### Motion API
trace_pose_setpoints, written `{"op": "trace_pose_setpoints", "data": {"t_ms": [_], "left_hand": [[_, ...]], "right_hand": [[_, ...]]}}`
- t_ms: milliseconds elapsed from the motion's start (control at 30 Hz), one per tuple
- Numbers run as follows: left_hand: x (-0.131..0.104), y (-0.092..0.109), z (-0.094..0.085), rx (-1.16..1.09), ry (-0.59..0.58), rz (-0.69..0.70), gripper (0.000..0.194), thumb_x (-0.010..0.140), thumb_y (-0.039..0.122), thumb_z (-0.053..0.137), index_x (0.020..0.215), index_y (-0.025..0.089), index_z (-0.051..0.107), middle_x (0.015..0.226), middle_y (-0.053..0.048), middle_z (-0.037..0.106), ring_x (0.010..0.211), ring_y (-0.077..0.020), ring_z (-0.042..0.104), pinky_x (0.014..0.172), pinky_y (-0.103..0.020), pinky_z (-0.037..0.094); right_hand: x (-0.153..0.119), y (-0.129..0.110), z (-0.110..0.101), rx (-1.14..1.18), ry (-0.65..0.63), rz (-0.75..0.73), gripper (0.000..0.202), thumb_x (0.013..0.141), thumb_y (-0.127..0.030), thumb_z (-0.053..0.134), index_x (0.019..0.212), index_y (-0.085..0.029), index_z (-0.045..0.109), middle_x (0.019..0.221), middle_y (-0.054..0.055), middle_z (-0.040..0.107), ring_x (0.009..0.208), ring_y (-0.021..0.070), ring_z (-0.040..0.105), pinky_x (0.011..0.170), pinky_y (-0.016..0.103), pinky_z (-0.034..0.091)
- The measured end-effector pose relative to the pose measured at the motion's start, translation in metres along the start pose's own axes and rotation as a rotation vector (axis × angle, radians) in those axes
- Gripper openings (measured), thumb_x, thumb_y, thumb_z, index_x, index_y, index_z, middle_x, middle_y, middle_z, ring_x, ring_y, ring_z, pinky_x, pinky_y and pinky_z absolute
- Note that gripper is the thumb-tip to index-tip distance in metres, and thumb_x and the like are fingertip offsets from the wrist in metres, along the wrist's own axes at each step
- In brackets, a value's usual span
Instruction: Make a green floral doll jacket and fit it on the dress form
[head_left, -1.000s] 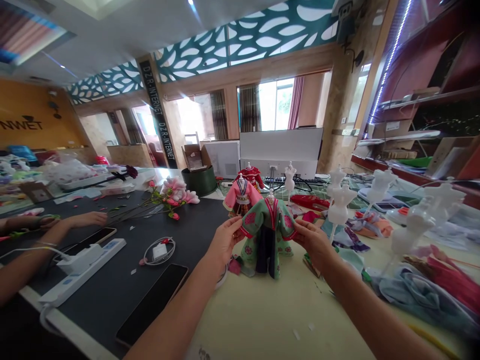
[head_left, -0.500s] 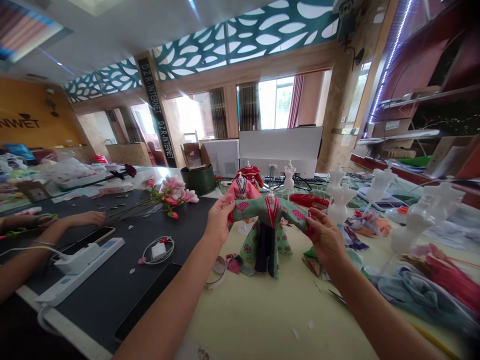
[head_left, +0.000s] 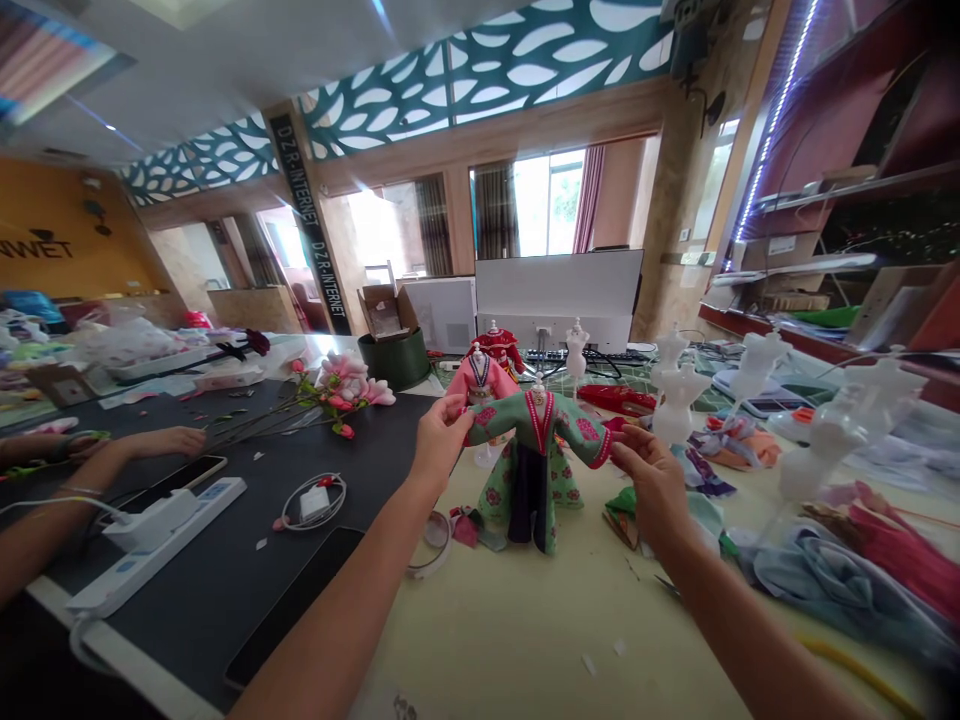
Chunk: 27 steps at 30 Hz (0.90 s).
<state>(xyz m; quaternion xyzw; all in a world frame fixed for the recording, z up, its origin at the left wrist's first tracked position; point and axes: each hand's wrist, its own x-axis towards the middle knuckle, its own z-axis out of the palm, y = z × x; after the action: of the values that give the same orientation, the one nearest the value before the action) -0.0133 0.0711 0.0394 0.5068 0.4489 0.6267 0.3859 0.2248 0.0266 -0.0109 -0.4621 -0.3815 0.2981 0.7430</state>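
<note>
A small green robe [head_left: 531, 425] with pink trim and a dark front panel hangs on a mini mannequin in the middle. My left hand [head_left: 444, 432] pinches the end of its left-side sleeve. At the other sleeve, which droops in a curve, my right hand [head_left: 643, 458] has its fingers close to the pink cuff; whether they touch it is hard to tell. Behind the robe stand a pink outfit [head_left: 480, 375] and a red one [head_left: 504, 345] on their own stands. A roll of tape [head_left: 433, 545] lies below my left hand.
White mini mannequins [head_left: 679, 400] and heaped fabric [head_left: 847, 580] are on the right. Another person's hand [head_left: 169, 442] rests at the left, near a power strip [head_left: 157, 550]. A black tablet [head_left: 300, 600] lies beside my left forearm. Artificial flowers [head_left: 345, 385] are behind it.
The right-side sleeve, stretched out straight before, now bends downward. My right hand's fingers have loosened around its cuff. My left hand keeps its pinch on the other sleeve.
</note>
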Motion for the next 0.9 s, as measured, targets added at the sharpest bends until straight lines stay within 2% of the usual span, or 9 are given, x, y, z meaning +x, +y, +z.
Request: {"op": "trace_pose_setpoints", "data": {"t_ms": [133, 200, 300, 367, 467, 700, 767, 833, 900], "left_hand": [[-0.01, -0.006, 0.001, 0.31, 0.066, 0.265, 0.034, 0.072, 0.024, 0.063, 0.105, 0.019, 0.06, 0.098, -0.006, 0.061, 0.091, -0.0191, 0.057, 0.083, -0.032, 0.045], [-0.018, -0.005, 0.005, 0.491, 0.068, 0.457, 0.03, 0.076, 0.022, 0.058, 0.106, 0.02, 0.059, 0.106, -0.007, 0.059, 0.1, -0.0207, 0.054, 0.09, -0.036, 0.041], [-0.031, -0.001, 0.015, 0.628, 0.107, 0.67, 0.027, 0.078, 0.019, 0.055, 0.106, 0.02, 0.057, 0.112, -0.008, 0.056, 0.11, -0.0223, 0.048, 0.097, -0.039, 0.036], [-0.038, -0.001, 0.02, 0.688, 0.141, 0.761, 0.025, 0.079, 0.02, 0.055, 0.104, 0.021, 0.058, 0.117, -0.009, 0.053, 0.115, -0.0236, 0.045, 0.098, -0.04, 0.034], [-0.043, -0.004, 0.026, 0.757, 0.166, 0.817, 0.017, 0.08, 0.021, 0.055, 0.096, 0.021, 0.06, 0.119, -0.009, 0.051, 0.117, -0.0246, 0.044, 0.097, -0.04, 0.033], [-0.059, -0.012, 0.026, 0.803, 0.201, 0.798, 0.017, 0.081, 0.022, 0.055, 0.093, 0.022, 0.067, 0.098, -0.009, 0.057, 0.097, -0.0239, 0.051, 0.089, -0.04, 0.035], [-0.068, -0.014, 0.028, 0.691, 0.133, 0.744, 0.016, 0.081, 0.025, 0.055, 0.091, 0.021, 0.067, 0.093, -0.009, 0.059, 0.093, -0.0222, 0.053, 0.088, -0.038, 0.037], [-0.077, -0.017, 0.033, 0.486, -0.01, 0.5, 0.016, 0.08, 0.029, 0.055, 0.087, 0.02, 0.066, 0.081, -0.006, 0.061, 0.078, -0.018, 0.056, 0.076, -0.032, 0.043], [-0.082, -0.019, 0.041, 0.235, -0.138, 0.077, 0.019, 0.079, 0.035, 0.056, 0.082, 0.018, 0.064, 0.064, -0.001, 0.057, 0.056, -0.0127, 0.051, 0.054, -0.025, 0.041]], "right_hand": [[-0.017, 0.003, 0.0, -0.093, 0.047, -0.168, 0.026, 0.072, -0.03, 0.063, 0.094, -0.02, 0.055, 0.093, 0.004, 0.058, 0.088, 0.0198, 0.056, 0.081, 0.035, 0.046], [-0.028, 0.002, 0.003, -0.209, -0.035, -0.343, 0.018, 0.079, -0.028, 0.059, 0.094, -0.021, 0.056, 0.091, 0.004, 0.058, 0.084, 0.0192, 0.056, 0.08, 0.035, 0.046], [-0.043, 0.0, 0.011, -0.373, -0.25, -0.554, 0.013, 0.085, -0.023, 0.052, 0.096, -0.021, 0.058, 0.09, 0.005, 0.059, 0.079, 0.0181, 0.058, 0.074, 0.032, 0.048], [-0.047, -0.001, 0.017, -0.437, -0.336, -0.609, 0.015, 0.086, -0.021, 0.049, 0.099, -0.022, 0.058, 0.092, 0.005, 0.06, 0.08, 0.018, 0.058, 0.073, 0.031, 0.048], [-0.045, -0.001, 0.026, -0.486, -0.349, -0.602, 0.018, 0.088, -0.022, 0.047, 0.101, -0.022, 0.059, 0.093, 0.006, 0.062, 0.079, 0.0183, 0.059, 0.071, 0.03, 0.048], [-0.038, 0.0, 0.04, -0.471, -0.311, -0.388, 0.023, 0.081, -0.028, 0.05, 0.097, -0.021, 0.064, 0.09, 0.007, 0.066, 0.08, 0.0235, 0.06, 0.073, 0.036, 0.046], [-0.038, 0.001, 0.041, -0.447, -0.313, -0.333, 0.023, 0.079, -0.029, 0.051, 0.094, -0.02, 0.065, 0.083, 0.006, 0.066, 0.073, 0.0228, 0.059, 0.069, 0.035, 0.045], [-0.039, 0.002, 0.04, -0.413, -0.317, -0.274, 0.022, 0.078, -0.031, 0.052, 0.091, -0.019, 0.065, 0.075, 0.005, 0.065, 0.067, 0.0214, 0.058, 0.065, 0.033, 0.044], [-0.039, 0.004, 0.04, -0.356, -0.329, -0.198, 0.021, 0.077, -0.033, 0.053, 0.087, -0.019, 0.065, 0.068, 0.003, 0.063, 0.062, 0.0197, 0.057, 0.059, 0.03, 0.044]]}}
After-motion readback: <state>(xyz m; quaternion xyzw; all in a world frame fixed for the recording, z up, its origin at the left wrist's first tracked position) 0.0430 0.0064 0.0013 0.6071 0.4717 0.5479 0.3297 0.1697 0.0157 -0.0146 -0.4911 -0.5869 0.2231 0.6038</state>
